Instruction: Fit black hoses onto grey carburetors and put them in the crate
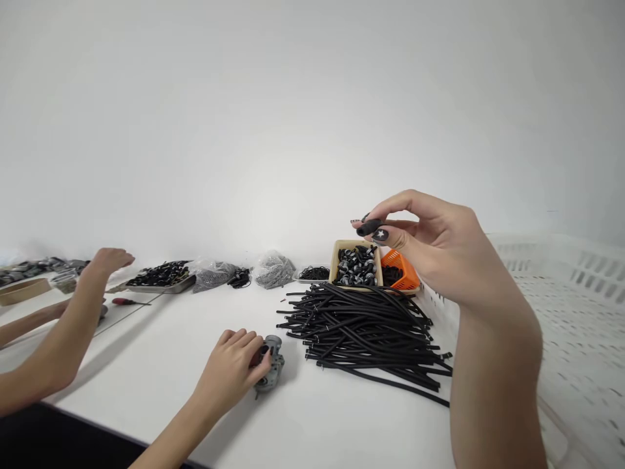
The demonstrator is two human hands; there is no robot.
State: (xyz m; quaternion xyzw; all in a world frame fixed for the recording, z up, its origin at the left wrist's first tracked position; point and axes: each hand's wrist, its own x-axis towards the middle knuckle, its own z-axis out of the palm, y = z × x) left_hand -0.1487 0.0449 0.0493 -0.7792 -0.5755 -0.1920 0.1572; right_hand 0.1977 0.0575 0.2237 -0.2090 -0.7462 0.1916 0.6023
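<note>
My left hand [238, 358] is wrapped round a grey metal carburetor [273, 368] on the white table, its fingers covering the left side. Raised in front of the wall, my right hand [424, 241] pinches a small black rubber sleeve [370, 227] between thumb and fingertips. The end of the sleeve facing left looks hollow. Below my right hand lies a large pile of black rubber hoses [361, 332], several with small metal clips at their ends. Behind the hoses stands a cream tray [333, 267] full of black and silver parts.
An orange basket [407, 277] with black pieces stands beside the tray. A white perforated crate [581, 312] fills the right side. Bags of small metal parts [273, 270] line the wall. At left, a co-worker's arms [68, 339] reach over the table near a red-handled screwdriver [124, 301].
</note>
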